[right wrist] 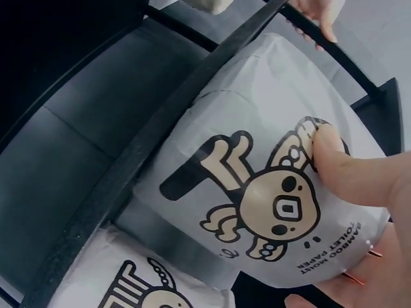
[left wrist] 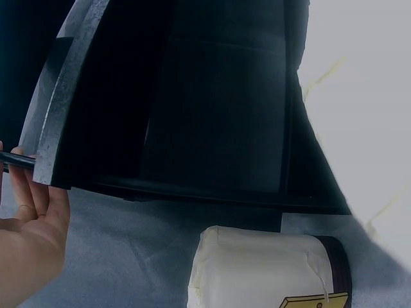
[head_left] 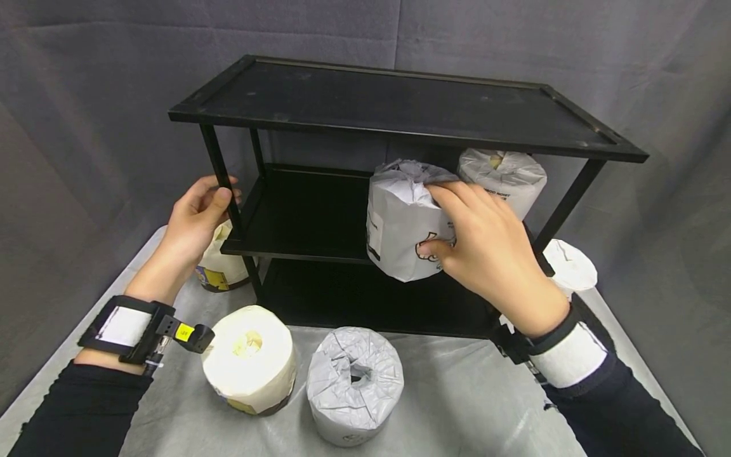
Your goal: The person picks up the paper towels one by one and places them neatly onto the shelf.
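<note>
My right hand grips a grey-wrapped toilet paper roll with a cartoon print, holding it at the front edge of the black shelf's middle tier; thumb presses its side. Another wrapped roll stands behind it on the same tier. My left hand holds the shelf's front left post; in the left wrist view the fingers wrap the thin bar beside the shelf frame.
On the grey cloth in front lie a cream-wrapped roll and a grey-wrapped roll. A cream roll sits left of the shelf, and a white roll to its right. The top tier is bare.
</note>
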A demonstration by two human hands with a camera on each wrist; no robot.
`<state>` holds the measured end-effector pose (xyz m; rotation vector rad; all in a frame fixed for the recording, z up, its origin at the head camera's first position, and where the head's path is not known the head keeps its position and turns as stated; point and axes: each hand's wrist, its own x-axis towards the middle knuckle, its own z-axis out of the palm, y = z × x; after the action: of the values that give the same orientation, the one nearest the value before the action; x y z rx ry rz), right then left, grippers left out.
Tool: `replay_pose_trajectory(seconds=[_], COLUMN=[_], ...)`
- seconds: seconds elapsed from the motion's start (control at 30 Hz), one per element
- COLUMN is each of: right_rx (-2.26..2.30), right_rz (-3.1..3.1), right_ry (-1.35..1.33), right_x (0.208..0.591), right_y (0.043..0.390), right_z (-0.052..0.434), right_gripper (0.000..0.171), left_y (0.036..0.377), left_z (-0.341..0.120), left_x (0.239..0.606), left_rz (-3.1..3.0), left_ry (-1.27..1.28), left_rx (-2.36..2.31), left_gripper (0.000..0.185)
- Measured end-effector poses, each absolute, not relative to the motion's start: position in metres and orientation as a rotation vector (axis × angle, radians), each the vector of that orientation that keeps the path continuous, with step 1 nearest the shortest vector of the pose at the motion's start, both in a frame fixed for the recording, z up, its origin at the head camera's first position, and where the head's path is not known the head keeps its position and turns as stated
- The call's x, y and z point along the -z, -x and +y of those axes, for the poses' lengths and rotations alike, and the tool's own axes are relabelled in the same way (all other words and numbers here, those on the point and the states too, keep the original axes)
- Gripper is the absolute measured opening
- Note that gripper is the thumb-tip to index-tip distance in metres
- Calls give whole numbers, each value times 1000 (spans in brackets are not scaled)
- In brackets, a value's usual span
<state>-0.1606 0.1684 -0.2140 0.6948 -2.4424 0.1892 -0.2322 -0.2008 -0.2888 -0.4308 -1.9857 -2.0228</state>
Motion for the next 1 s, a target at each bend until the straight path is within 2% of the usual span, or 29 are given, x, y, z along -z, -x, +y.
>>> replay_pose_trajectory(seconds=[1.0], right_rx=[-179], right_rz=[-2568], right_ry=[-562], right_x=[210], right_y=[201], right_z=[158], right_gripper=[68], left_y=[232], left_z=[-200], left_x=[289], left_rz=[-1974], left_ry=[433], left_rx=[2035], left_gripper=[23])
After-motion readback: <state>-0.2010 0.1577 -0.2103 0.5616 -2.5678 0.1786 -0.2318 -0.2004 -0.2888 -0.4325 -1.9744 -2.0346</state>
